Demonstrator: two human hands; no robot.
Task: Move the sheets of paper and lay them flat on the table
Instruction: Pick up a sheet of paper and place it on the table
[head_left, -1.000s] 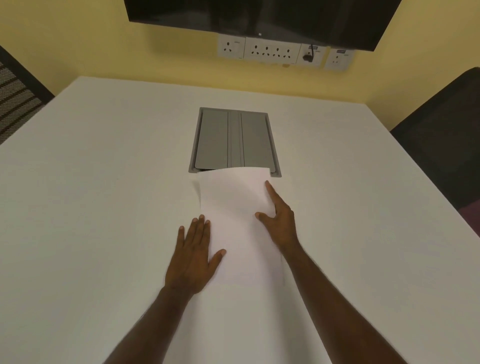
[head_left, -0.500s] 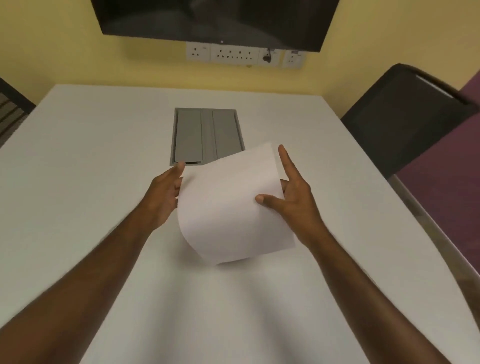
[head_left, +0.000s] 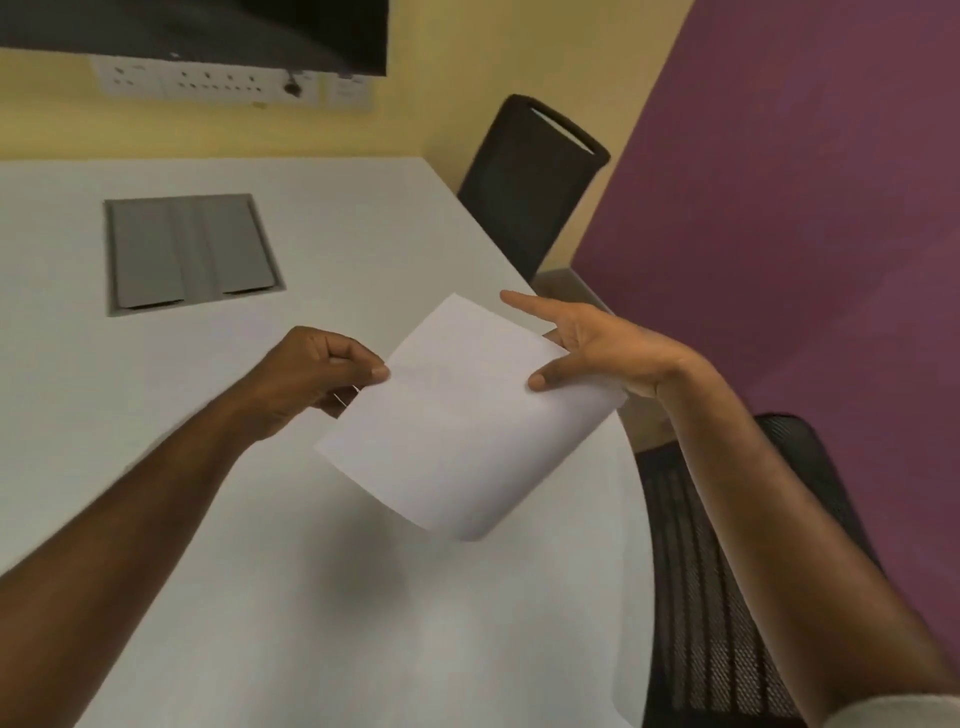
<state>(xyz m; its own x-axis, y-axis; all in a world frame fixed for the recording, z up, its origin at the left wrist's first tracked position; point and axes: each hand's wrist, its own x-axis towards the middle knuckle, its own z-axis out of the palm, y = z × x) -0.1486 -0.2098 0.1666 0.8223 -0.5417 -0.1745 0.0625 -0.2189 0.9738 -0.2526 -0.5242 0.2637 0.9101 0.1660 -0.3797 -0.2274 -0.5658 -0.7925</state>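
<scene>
Sheets of paper (head_left: 467, 415): white, held in the air above the right part of the white table (head_left: 337, 597), near its right edge; shadow falls on the tabletop below. Near edge droops and curls under. Count of sheets cannot be told.

Left hand (head_left: 317, 379): pinched closed on the left edge, thumb on top.

Right hand (head_left: 592, 348): thumb pressed on the right edge, remaining fingers beneath or spread, forefinger extended clear.

Handling, as judged: very light, limp, easily creased or caught by air; sheets may slide apart. Best held at opposite edges, kept level.

Also present: grey hatch (head_left: 187, 254) set into the table, well apart; black chairs (head_left: 530, 187) at right.
</scene>
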